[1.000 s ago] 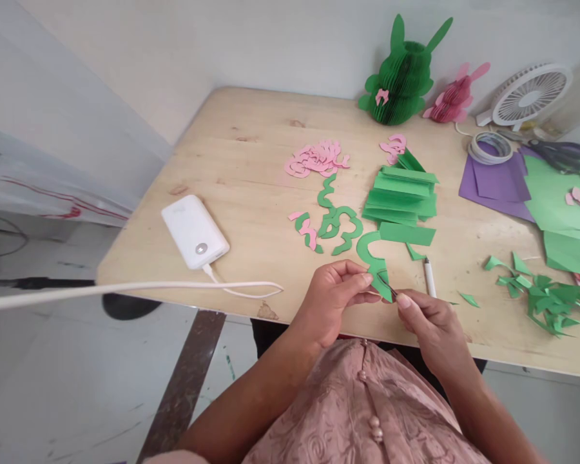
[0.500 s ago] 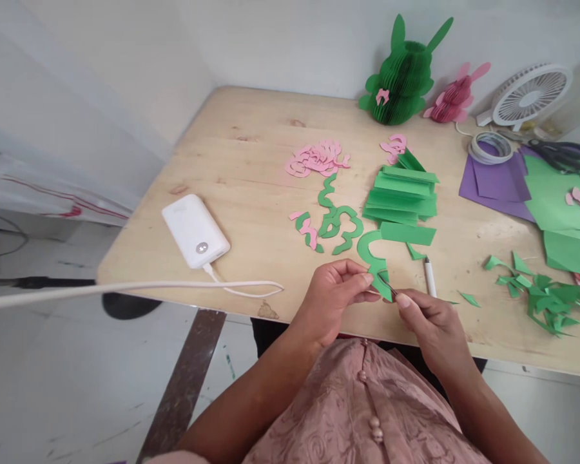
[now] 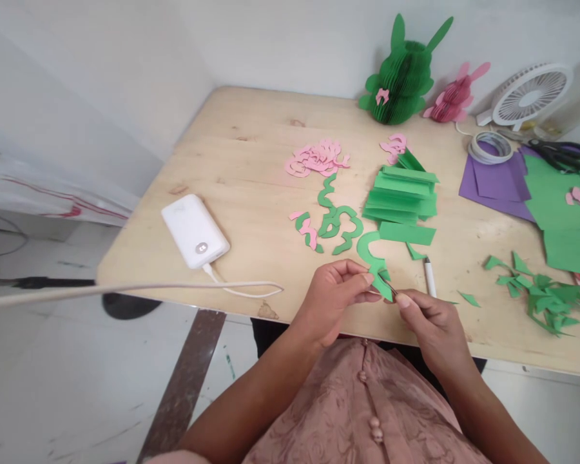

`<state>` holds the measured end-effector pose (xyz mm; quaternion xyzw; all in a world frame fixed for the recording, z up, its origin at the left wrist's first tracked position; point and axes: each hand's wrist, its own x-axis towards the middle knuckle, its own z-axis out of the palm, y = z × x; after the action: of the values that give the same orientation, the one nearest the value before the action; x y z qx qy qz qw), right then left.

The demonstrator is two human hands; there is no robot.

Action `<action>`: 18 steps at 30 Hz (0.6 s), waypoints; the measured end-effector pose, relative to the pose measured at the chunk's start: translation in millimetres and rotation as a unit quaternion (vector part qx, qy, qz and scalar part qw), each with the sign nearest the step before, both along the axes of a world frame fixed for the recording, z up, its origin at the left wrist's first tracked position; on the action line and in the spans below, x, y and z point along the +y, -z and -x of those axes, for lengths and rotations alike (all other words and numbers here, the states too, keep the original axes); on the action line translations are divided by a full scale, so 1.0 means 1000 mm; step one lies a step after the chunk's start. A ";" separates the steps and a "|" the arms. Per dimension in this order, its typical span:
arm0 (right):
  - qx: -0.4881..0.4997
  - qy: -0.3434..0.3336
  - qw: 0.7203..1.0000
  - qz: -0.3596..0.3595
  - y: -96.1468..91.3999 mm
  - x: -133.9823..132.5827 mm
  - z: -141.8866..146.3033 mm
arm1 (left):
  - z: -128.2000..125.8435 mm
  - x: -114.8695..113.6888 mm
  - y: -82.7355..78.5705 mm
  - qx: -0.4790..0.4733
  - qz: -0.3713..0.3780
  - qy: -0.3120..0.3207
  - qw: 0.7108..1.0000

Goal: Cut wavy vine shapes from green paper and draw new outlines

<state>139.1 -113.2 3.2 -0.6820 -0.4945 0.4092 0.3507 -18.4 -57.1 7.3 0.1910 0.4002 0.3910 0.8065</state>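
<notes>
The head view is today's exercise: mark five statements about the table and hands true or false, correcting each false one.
1. The left hand holds green paper. True.
2. The right hand grips the white pen. False: it grips a thin dark tool; the pen lies on the table.
3. A white cable is plugged into the power bank. True.
4. The green paper rabbit is smaller than the pink paper rabbit. False: the green one is larger.
5. The fan stands right of the pink rabbit in the picture. True.
</notes>
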 end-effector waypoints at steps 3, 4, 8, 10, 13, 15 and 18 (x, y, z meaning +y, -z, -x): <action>0.003 0.003 1.000 0.002 0.002 0.000 -0.001 | 0.000 0.000 0.000 0.005 0.003 0.002 1.000; 0.001 0.004 1.000 0.004 0.003 0.000 -0.001 | 0.000 0.000 0.001 0.006 0.002 0.003 1.000; -0.012 0.003 1.000 0.011 0.002 0.000 -0.002 | 0.001 0.000 0.001 0.012 -0.001 0.008 1.000; -0.021 0.000 1.000 0.010 0.001 -0.001 -0.004 | 0.001 0.000 0.001 0.014 -0.002 0.009 1.000; -0.030 0.001 0.999 0.012 0.002 -0.004 -0.006 | 0.002 0.000 0.002 0.011 -0.001 0.007 1.000; -0.019 0.014 1.000 0.009 0.005 -0.007 -0.008 | 0.003 0.000 0.002 0.006 0.003 0.005 1.000; 0.007 0.047 0.999 -0.026 0.008 -0.007 -0.007 | 0.003 0.000 0.002 -0.004 0.013 0.012 1.000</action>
<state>146.5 -120.0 -4.3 -0.6919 -0.4698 0.3846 0.3906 -21.3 -57.6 5.0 0.1839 0.3997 0.3765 0.8152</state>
